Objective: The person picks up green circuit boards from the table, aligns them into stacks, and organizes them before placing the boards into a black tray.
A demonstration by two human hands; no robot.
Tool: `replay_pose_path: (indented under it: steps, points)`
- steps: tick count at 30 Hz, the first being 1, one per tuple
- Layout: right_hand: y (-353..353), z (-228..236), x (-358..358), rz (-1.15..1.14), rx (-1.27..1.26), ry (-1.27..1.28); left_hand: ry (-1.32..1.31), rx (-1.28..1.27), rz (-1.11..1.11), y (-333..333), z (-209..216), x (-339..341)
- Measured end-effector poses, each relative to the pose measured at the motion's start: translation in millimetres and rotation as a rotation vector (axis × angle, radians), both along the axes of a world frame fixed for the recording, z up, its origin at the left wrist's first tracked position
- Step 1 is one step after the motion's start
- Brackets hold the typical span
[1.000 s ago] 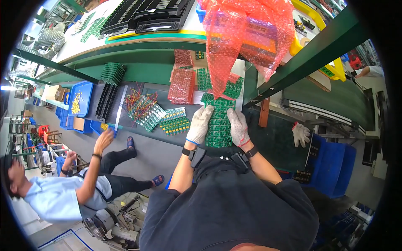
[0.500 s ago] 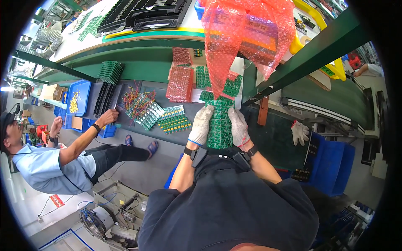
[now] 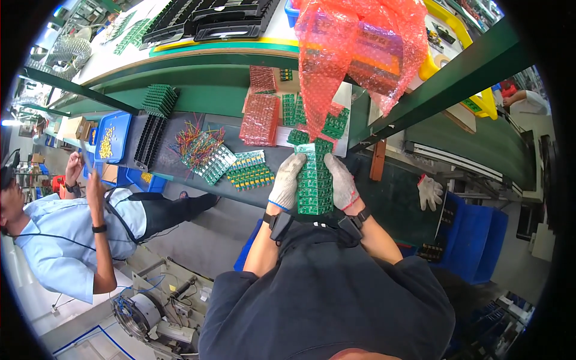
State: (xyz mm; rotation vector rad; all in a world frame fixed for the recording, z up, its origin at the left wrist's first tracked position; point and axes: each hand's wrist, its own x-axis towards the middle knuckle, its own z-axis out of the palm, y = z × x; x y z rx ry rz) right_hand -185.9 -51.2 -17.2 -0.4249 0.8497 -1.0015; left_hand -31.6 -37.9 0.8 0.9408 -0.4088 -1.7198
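Both of my hands wear pale knitted gloves. Between them is a stack of green circuit boards (image 3: pixel 315 187), panels of many small boards, held near my waist. My left hand (image 3: pixel 287 181) grips its left edge, and my right hand (image 3: pixel 342 182) presses on its right edge; fingertips partly hide behind the boards. Just beyond the stack, red bubble wrap (image 3: pixel 324 66) hangs from the upper shelf. More green board panels (image 3: pixel 336 122) lie behind it on the bench.
Left of my hands lie bubble-wrapped packs (image 3: pixel 259 121), yellow-and-green board strips (image 3: pixel 249 171) and a heap of coloured wires (image 3: pixel 195 144). A spare glove (image 3: pixel 430 192) rests at right, near blue crates (image 3: pixel 477 240). A green post (image 3: pixel 444 90) slants overhead. A co-worker (image 3: pixel 78 234) stands at left.
My right hand has shifted slightly left, and the stack's top left panel edge now shows brighter. The co-worker's hand has left the bench and is raised; their body has turned.
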Motion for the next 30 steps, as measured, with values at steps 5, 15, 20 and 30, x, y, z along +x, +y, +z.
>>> replay_pose_path:
  steps: [5, 15, 20, 30]
  points:
    - [-5.1, -9.1, -6.4, 0.029, -0.14, 0.217, -0.03, -0.04, -0.077, -1.4, -7.5, 8.6]
    - [-0.2, -10.9, 1.6, -0.044, -0.622, 1.222, -0.848, -0.082, -0.149, -4.7, -24.3, 1.9]
    - [-3.7, -8.8, -4.7, 0.092, -0.536, 1.142, -0.954, -0.158, -0.089, -4.9, -29.8, -4.1]
    - [-0.5, 18.7, -6.3, 0.166, 0.25, -0.306, 0.304, 0.061, -0.074, -0.7, -35.5, 1.2]
